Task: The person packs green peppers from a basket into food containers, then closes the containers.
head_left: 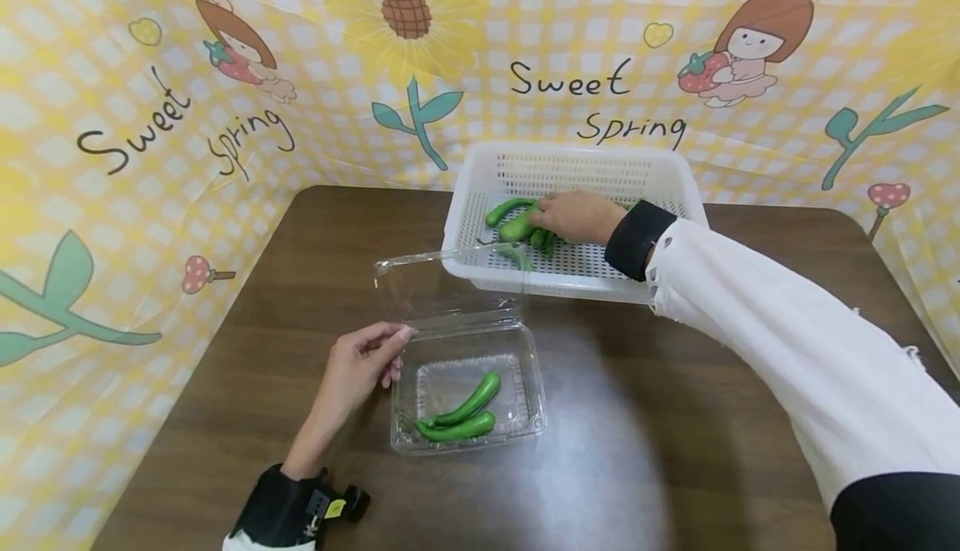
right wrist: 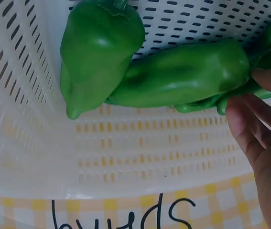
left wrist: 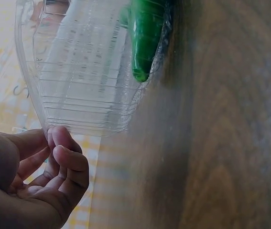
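Across our dark wooden table [head_left: 660,451], our left hand [head_left: 356,368] pinched the clear plastic clamshell box [head_left: 465,384]; our right hand [head_left: 573,216] gripped a long green pepper [right wrist: 183,74] in the white perforated basket [head_left: 675,176].

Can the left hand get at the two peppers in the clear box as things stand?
Probably yes. The left hand holds the edge of the clear box, its lid stands open, and the two peppers lie uncovered. The right hand is away in the basket.
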Motion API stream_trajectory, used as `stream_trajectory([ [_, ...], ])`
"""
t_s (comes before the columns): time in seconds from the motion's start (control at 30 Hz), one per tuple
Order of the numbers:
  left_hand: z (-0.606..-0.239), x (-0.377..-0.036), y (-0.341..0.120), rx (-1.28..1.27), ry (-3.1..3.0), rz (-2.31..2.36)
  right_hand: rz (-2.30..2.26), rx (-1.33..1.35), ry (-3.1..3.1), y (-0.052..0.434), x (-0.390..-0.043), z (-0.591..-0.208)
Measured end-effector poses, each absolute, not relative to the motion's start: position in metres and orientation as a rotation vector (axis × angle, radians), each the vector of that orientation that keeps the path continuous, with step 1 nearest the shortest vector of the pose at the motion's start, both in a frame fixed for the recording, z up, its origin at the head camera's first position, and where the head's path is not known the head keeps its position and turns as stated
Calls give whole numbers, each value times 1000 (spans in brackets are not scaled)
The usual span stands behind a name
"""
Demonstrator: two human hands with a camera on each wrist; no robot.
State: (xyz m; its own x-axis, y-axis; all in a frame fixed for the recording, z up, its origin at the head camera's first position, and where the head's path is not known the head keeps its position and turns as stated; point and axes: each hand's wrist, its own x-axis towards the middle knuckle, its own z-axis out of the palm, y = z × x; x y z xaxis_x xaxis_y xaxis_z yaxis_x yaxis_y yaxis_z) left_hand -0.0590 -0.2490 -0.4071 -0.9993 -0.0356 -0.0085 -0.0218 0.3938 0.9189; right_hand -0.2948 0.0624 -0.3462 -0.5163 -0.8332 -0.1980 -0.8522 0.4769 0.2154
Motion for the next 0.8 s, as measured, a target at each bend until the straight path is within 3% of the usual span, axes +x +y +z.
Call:
stream_trajectory([
  [0.8,-408,-59,-248,54,-2591,-1743,555,-1467,2553,48,-300,-362],
])
